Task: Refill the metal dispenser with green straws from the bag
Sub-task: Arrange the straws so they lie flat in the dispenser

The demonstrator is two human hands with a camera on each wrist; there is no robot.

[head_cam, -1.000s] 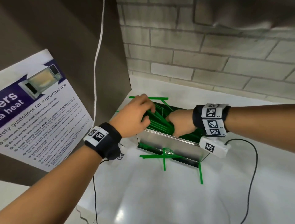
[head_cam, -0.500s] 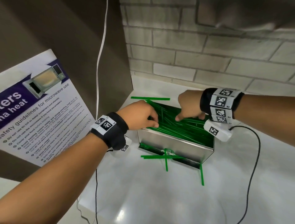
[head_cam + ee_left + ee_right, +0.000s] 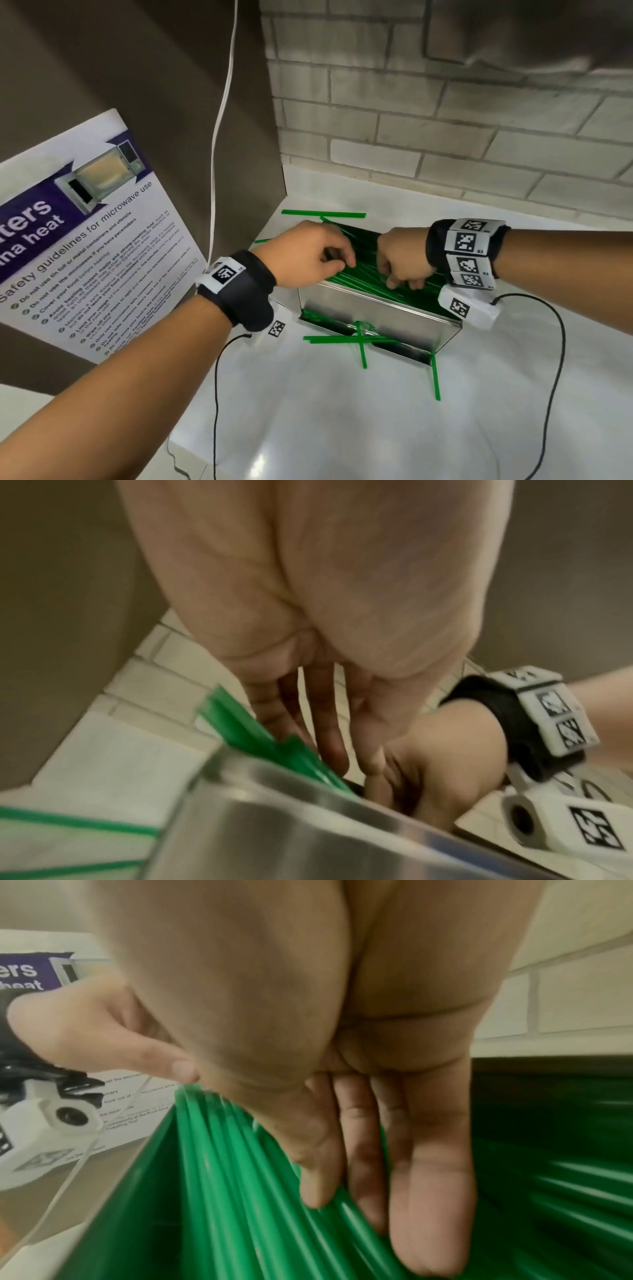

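Note:
The metal dispenser (image 3: pixel 376 317) stands on the white counter, its open top full of green straws (image 3: pixel 363 270). My left hand (image 3: pixel 337 265) reaches into its left end, and the left wrist view shows the fingers (image 3: pixel 329 750) pointing down against the straws (image 3: pixel 246 731). My right hand (image 3: pixel 400 282) is over the middle of the box. In the right wrist view its straight fingers (image 3: pixel 421 1204) press flat on the straws (image 3: pixel 240 1191). Neither hand grips a straw. No bag is in view.
Loose straws lie behind the box (image 3: pixel 323 214), across its front slot (image 3: pixel 342 339) and by its right corner (image 3: pixel 435 377). A microwave safety poster (image 3: pixel 85 246) leans on the left panel beside a white cable (image 3: pixel 219 120). A brick wall (image 3: pixel 445 120) closes the back.
My right hand rose to the back rim half a second ago and has come down onto the straws near the front. The left hand stayed at the left end.

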